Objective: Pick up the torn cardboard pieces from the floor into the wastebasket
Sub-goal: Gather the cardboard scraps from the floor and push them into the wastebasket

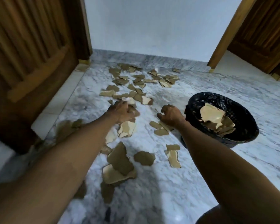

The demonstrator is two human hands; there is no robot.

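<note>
Torn brown cardboard pieces (136, 88) lie scattered over the marble floor from near my knees to the far wall. A black-lined wastebasket (242, 136) stands at the right with several pieces inside. My left hand (122, 113) reaches forward and is closed on cardboard pieces (133, 111) in the middle of the scatter. My right hand (171, 116) hovers just left of the basket with its fingers curled, above a few pieces (160, 129) on the floor. Whether it holds anything is hidden. Larger pieces (120, 165) lie near me between my forearms.
A dark wooden door (31, 54) stands at the left, and another wooden door and frame (257, 38) at the far right. A white wall (160, 26) closes the far end. Bare marble floor (257, 102) lies behind and right of the basket.
</note>
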